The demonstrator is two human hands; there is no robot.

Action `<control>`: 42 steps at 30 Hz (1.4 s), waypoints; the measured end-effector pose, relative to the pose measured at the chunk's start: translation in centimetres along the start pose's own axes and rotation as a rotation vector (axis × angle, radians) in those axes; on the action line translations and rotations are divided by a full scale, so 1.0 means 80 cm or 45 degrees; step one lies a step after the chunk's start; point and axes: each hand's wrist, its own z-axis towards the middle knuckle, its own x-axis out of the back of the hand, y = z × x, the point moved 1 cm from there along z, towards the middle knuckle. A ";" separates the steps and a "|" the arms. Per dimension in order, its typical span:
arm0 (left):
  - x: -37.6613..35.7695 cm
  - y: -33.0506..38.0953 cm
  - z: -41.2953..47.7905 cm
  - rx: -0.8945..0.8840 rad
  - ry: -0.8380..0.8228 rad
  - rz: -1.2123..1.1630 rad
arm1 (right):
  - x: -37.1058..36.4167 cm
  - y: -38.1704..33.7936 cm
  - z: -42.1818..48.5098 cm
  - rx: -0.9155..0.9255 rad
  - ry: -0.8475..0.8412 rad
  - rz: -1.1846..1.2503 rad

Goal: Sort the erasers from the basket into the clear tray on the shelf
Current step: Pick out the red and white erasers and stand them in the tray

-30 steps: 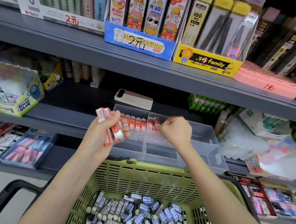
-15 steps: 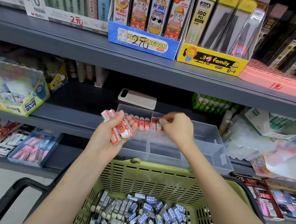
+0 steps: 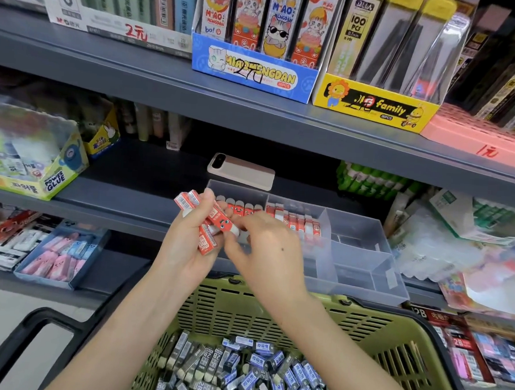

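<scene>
Clock positions are read from the centre of the view.

1. Shelving (image 3: pixel 167 79): grey metal, three tiers. Cut off at 9 and 3 o'clock.
2. Basket (image 3: pixel 272 314): green slatted plastic at 6 o'clock, with a black handle (image 3: pixel 43 326) at 7 o'clock. The near wall is cut off by the lower edge. It holds a loose heap of blue-sleeved erasers (image 3: pixel 253 374). Several read "2B"; the other print is too small to read.
3. Clear tray (image 3: pixel 363 281): on the middle shelf at 4 o'clock, divided into compartments. Two rear compartments hold upright rows of red erasers (image 3: pixel 243 208). The hands hide the front left corner.
4. Display boxes, top shelf:
   - White box (image 3: pixel 118 26), 11 o'clock: "2元".
   - Blue box (image 3: pixel 252 72), 12 o'clock: "MIAOMENGDAN", "36PCS", with "2元" handwritten across it.
   - Yellow box (image 3: pixel 375 107), 1 o'clock: "family", "36PCS"; one pack above it reads "100 PCS".
   - Pink box (image 3: pixel 482 140), 2 o'clock: "1元".
   - Glue box (image 3: pixel 30 163), middle shelf, 9 o'clock: "POWER GLUE"; its contents are blurred.
5. Left hand (image 3: pixel 185 247): at centre, in front of the tray. The fingers and thumb are curled round a bundle of red erasers (image 3: pixel 207 237).
6. Right hand (image 3: pixel 264 250): just beside the left hand. The fingers are curled, with the tips at the white end of the foremost eraser. Motion blur prevents confirming a grip.
7. Phone (image 3: pixel 241 171): lies flat, camera side up, on the middle shelf at 12 o'clock, behind the tray.
8. Bundle detail: one sleeve shows a barcode and the foremost shows a printed face. The sleeve lettering is unreadable.
</scene>
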 end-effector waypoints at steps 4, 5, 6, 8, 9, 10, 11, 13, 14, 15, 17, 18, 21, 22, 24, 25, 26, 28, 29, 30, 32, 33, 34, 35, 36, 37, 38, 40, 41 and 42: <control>0.000 0.005 -0.001 -0.011 -0.004 -0.077 | 0.011 0.009 0.006 -0.298 0.033 0.662; 0.002 0.009 0.000 -0.039 0.014 -0.104 | 0.016 0.015 0.012 -0.404 0.017 0.914; 0.006 0.014 0.000 -0.072 0.045 -0.141 | 0.019 0.023 0.020 -0.486 0.028 1.103; 0.014 0.028 0.002 -0.144 0.118 -0.201 | 0.018 0.039 0.040 -0.584 0.035 1.217; 0.020 0.033 0.003 -0.178 0.148 -0.206 | 0.013 0.045 0.051 -0.625 0.008 1.176; 0.025 0.038 0.005 -0.205 0.173 -0.201 | 0.004 0.049 0.062 -0.672 -0.040 1.138; 0.030 0.041 0.006 -0.223 0.196 -0.195 | -0.007 0.052 0.073 -0.732 -0.094 1.119; 0.037 0.044 0.010 -0.233 0.232 -0.199 | -0.032 0.054 0.092 -0.887 -0.216 1.156; 0.040 0.044 0.011 -0.230 0.243 -0.212 | -0.043 0.052 0.100 -0.943 -0.279 1.173; 0.041 0.045 0.012 -0.223 0.244 -0.229 | -0.052 0.049 0.107 -0.970 -0.338 1.168; 0.044 0.046 0.014 -0.199 0.229 -0.267 | -0.066 0.045 0.118 -0.958 -0.429 1.111; 0.045 0.046 0.014 -0.186 0.221 -0.287 | -0.072 0.043 0.122 -0.938 -0.449 1.071; 0.046 0.048 0.015 -0.183 0.212 -0.314 | -0.082 0.037 0.127 -0.871 -0.480 0.907; 0.046 0.049 0.015 -0.191 0.202 -0.309 | -0.086 0.036 0.128 -0.851 -0.500 0.842; 0.045 0.049 0.014 -0.207 0.172 -0.285 | -0.088 0.033 0.126 -0.793 -0.535 0.719; 0.044 0.049 0.014 -0.212 0.162 -0.269 | -0.088 0.032 0.124 -0.755 -0.517 0.655; 0.044 0.048 0.013 -0.214 0.155 -0.253 | -0.086 0.031 0.122 -0.696 -0.459 0.576; 0.042 0.046 0.012 -0.217 0.139 -0.229 | -0.075 0.022 0.115 -0.546 -0.270 0.452; 0.042 0.045 0.012 -0.220 0.124 -0.216 | -0.067 0.015 0.108 -0.486 -0.204 0.482; 0.042 0.045 0.012 -0.226 0.102 -0.194 | -0.060 0.007 0.101 -0.438 -0.190 0.558; 0.042 0.044 0.011 -0.240 0.035 -0.138 | -0.047 -0.012 0.082 -0.361 -0.285 0.729; 0.041 0.044 0.010 -0.246 -0.005 -0.114 | -0.041 -0.020 0.073 -0.324 -0.340 0.745; 0.040 0.043 0.008 -0.247 -0.046 -0.092 | -0.038 -0.025 0.066 -0.293 -0.366 0.715; 0.038 0.042 0.006 -0.246 -0.082 -0.064 | -0.035 -0.027 0.060 -0.280 -0.366 0.669; 0.035 0.041 0.003 -0.241 -0.111 -0.030 | -0.031 -0.027 0.056 -0.285 -0.359 0.632; 0.031 0.039 0.001 -0.233 -0.136 0.002 | -0.026 -0.026 0.053 -0.297 -0.364 0.624; 0.028 0.036 -0.002 -0.217 -0.159 0.020 | -0.021 -0.023 0.050 -0.312 -0.390 0.648; 0.020 0.029 -0.006 -0.178 -0.199 0.014 | -0.008 -0.014 0.041 -0.382 -0.448 0.805; 0.016 0.026 -0.007 -0.157 -0.211 -0.005 | 0.000 -0.005 0.036 -0.439 -0.451 0.902; 0.012 0.022 -0.009 -0.133 -0.220 -0.030 | 0.008 0.007 0.032 -0.505 -0.420 0.969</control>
